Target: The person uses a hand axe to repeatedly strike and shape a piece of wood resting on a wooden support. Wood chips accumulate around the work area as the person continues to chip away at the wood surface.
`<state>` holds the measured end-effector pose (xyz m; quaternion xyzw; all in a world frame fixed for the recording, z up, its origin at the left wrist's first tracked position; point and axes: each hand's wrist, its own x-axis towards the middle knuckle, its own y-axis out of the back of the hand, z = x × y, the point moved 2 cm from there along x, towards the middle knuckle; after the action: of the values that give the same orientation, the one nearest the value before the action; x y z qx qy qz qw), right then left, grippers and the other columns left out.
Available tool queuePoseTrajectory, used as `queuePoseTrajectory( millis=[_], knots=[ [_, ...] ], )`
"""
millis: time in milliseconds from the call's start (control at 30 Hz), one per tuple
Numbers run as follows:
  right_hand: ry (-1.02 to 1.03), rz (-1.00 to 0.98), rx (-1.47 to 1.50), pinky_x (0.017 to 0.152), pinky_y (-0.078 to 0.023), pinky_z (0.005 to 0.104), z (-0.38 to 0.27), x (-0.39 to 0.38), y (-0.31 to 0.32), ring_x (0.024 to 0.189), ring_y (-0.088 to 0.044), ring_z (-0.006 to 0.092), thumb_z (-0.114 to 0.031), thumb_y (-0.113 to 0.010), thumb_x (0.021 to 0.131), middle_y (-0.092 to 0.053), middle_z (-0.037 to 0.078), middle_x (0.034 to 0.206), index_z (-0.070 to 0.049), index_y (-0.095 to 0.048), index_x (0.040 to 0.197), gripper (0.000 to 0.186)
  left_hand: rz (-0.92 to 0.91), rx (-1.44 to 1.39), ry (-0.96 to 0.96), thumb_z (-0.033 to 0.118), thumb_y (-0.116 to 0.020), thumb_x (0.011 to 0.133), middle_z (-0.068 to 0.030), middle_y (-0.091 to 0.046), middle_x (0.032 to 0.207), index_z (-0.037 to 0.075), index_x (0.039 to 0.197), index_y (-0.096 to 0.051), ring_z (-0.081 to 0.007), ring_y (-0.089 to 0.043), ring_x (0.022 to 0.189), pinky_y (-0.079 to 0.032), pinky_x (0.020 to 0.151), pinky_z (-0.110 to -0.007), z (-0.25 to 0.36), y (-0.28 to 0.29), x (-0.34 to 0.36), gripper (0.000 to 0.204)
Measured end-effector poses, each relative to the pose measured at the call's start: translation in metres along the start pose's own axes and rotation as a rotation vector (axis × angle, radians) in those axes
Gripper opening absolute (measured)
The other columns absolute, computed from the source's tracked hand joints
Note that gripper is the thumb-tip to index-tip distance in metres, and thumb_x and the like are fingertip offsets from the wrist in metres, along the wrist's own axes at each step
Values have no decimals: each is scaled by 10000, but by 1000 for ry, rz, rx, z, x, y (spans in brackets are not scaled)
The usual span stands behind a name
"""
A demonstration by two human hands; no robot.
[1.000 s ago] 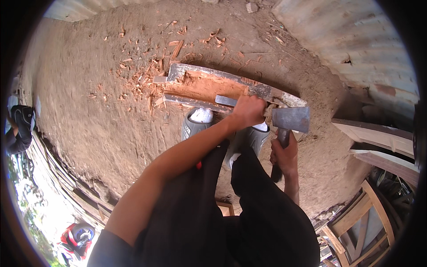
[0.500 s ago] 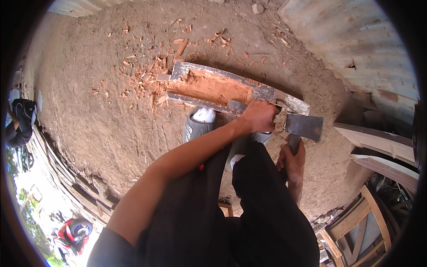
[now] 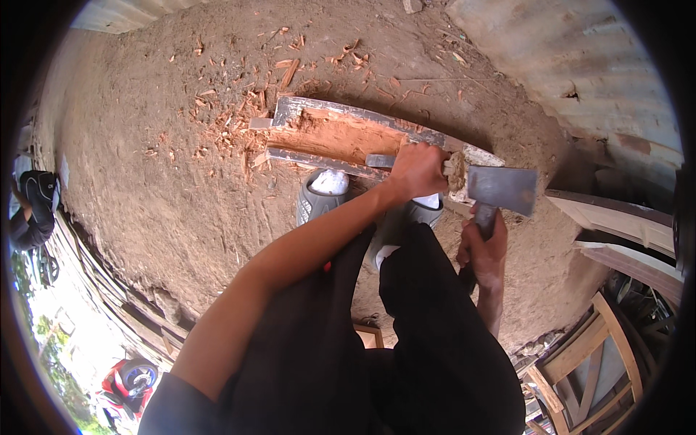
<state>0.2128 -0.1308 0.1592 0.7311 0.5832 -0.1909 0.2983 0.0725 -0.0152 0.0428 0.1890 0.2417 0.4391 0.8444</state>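
Note:
A long wooden block [image 3: 435, 135], dark-painted outside with a hollowed reddish trough, lies on the dirt in front of my feet. My left hand [image 3: 419, 170] is wrapped around a chisel [image 3: 380, 160]. The chisel's flat metal blade points left over the near edge of the trough, and its worn handle end sticks out to the right of my fist. My right hand [image 3: 484, 246] grips the handle of a hatchet [image 3: 502, 190] with a broad, flat grey head. That head is close to the chisel's handle end, with a small gap between them.
Reddish wood chips [image 3: 225, 123] litter the ground left of and beyond the block. My grey shoes [image 3: 317, 199] stand at its near side. Corrugated metal sheet [image 3: 580, 72] rises at the far right, above stacked boards [image 3: 616, 217]. A wooden frame [image 3: 580, 355] leans at the lower right.
The hatchet head has risen and shifted slightly right. My left hand and the chisel have moved a little left and up, and more of the chisel's handle end shows.

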Motion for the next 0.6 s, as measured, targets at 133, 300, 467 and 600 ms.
queuePoseTrajectory(
  millis=[133,300,467,600],
  knots=[
    [42,82,165,407,-415,298,-3,2,-5,450,-497,121,-16,-553,954,-508,37,683,-46,-487,1199,256,40,4,18,187,-720,671,-221,-726,805,61,857,-756,-403,-732,841,-584,773,-499,-1,1,2,228],
    [-57,18,-58,405,-422,309,-7,4,-5,446,-496,119,-26,-559,955,-513,38,679,-28,-488,1190,246,24,49,-15,175,-715,668,-226,-726,813,57,846,-754,-414,-727,839,-580,774,-508,-12,-5,-1,217],
    [91,202,321,399,-415,300,-7,-3,-7,447,-486,119,-18,-562,955,-506,34,679,-44,-491,1186,244,81,-13,34,167,-709,671,-234,-728,825,59,850,-753,-418,-725,831,-579,768,-504,-5,10,-4,214],
    [-77,-24,-55,397,-402,301,5,4,-16,442,-451,118,14,-529,940,-480,38,669,-49,-459,1195,272,85,-35,85,156,-705,671,-228,-727,823,63,844,-749,-416,-723,827,-576,764,-497,-3,17,-10,202]
  ],
)
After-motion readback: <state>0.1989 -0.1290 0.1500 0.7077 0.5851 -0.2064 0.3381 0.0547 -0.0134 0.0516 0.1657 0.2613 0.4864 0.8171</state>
